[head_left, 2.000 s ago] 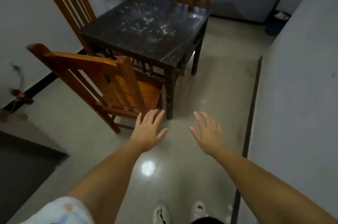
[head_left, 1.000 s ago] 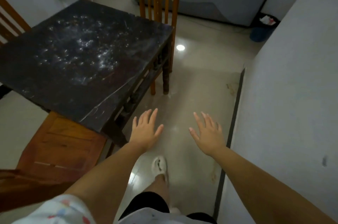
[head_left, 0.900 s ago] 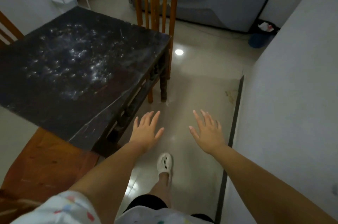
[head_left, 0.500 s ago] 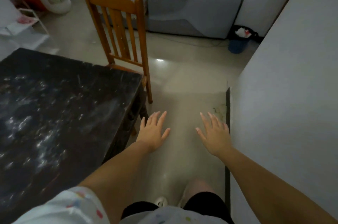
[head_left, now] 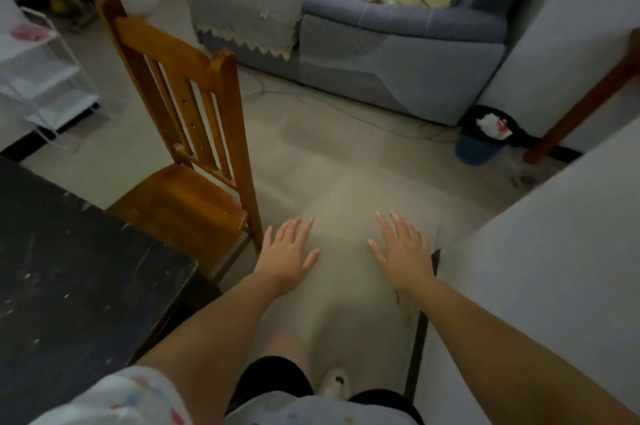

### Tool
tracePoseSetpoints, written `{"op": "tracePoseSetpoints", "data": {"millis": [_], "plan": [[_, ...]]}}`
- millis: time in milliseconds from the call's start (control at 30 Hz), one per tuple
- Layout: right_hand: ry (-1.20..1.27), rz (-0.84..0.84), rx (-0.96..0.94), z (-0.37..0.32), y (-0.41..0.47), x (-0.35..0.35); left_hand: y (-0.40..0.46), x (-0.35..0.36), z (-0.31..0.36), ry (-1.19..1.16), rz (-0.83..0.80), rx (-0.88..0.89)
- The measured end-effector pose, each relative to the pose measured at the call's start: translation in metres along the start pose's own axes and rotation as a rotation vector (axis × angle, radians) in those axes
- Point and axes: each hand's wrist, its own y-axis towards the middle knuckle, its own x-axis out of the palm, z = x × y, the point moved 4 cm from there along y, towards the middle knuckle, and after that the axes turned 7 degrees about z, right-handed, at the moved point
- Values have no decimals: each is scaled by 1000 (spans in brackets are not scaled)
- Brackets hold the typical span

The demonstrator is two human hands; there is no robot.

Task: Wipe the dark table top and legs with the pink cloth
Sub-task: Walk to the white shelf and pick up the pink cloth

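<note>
The left hand (head_left: 285, 253) is reaching forward with its fingers straight and spread, holding nothing. The right hand (head_left: 403, 253) is doing the same just beside it, palm down, also holding nothing. Both are hovering over the pale tiled floor (head_left: 346, 182). The dark, white-speckled square tabletop (head_left: 69, 286) is lying to the left of the left hand, and an orange-brown wooden slat-back chair (head_left: 187, 161) is standing just ahead-left of it. A grey-blue fabric sofa (head_left: 381, 43) is sitting well ahead of both hands.
</note>
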Motion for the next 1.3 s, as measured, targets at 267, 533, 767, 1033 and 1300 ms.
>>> {"op": "tracePoseSetpoints", "data": {"millis": [267,533,767,1033,1300], "plan": [[-9,8,-114,2,210,-10,193,-27,-20,-50,10,-117],[2,32,-147,-14,401,-47,376,-101,-70,-28,164,-248],[-16,-22,-356,-61,584,-43,490,-125,-143,10,153,-404],[-114,-140,-714,-166,753,-44,533,-161,-245,-78,227,-819],[-190,-196,-978,-349,845,-9,544,-208,-386,-110,300,-1080]]}}
